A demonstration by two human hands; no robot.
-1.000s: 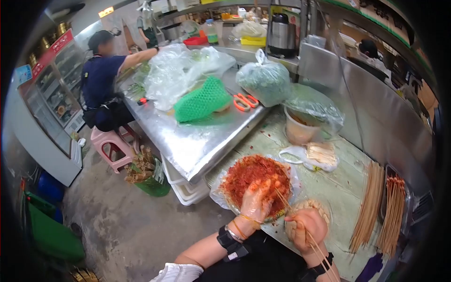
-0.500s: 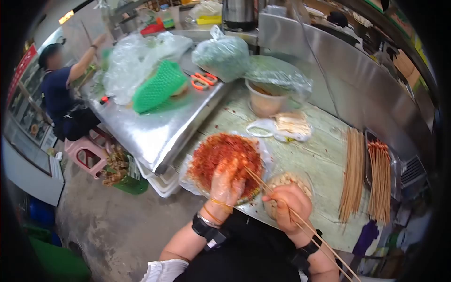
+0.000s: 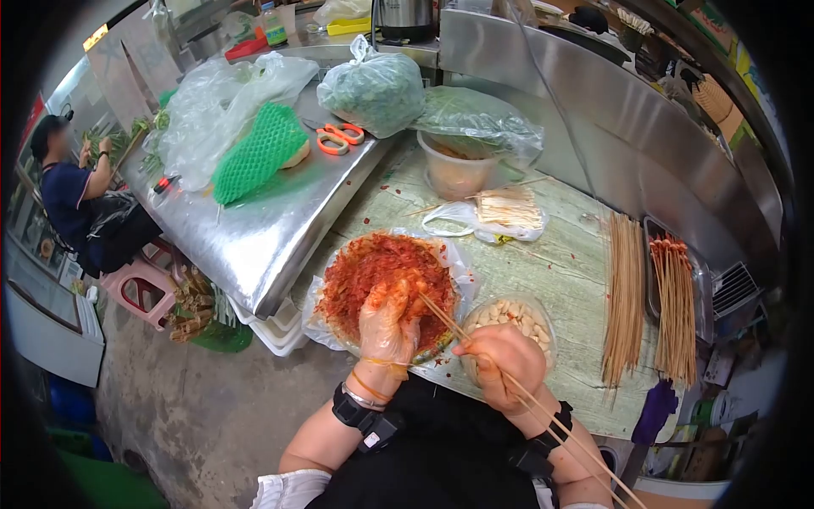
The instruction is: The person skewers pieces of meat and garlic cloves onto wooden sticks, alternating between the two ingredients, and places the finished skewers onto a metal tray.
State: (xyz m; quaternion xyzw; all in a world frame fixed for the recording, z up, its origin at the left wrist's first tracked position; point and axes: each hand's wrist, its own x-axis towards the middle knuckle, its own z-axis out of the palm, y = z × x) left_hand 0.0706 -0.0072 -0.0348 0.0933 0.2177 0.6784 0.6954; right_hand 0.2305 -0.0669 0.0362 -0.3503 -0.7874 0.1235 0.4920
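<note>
My left hand [image 3: 386, 321], in a thin clear glove, rests in a bowl of red marinated meat [image 3: 373, 271] lined with plastic, its fingers closed on a piece of the meat. My right hand [image 3: 500, 363] grips a pair of long bamboo skewers [image 3: 543, 409] whose tips point into the meat at my left fingers. Right under my right hand sits a clear bowl of pale garlic cloves [image 3: 513, 314].
Bare skewers [image 3: 625, 297] lie in a row at right, beside a metal tray of loaded skewers [image 3: 676, 301]. A bagged skewer bundle [image 3: 507, 209], a plastic tub [image 3: 455, 174], orange scissors [image 3: 339, 136] and a green net bag [image 3: 254, 153] lie beyond. A seated person [image 3: 72, 199] works far left.
The view has tilted down and toward the right. My right hand moved closer to the meat bowl, uncovering the garlic bowl. The seated person lowered the raised arm.
</note>
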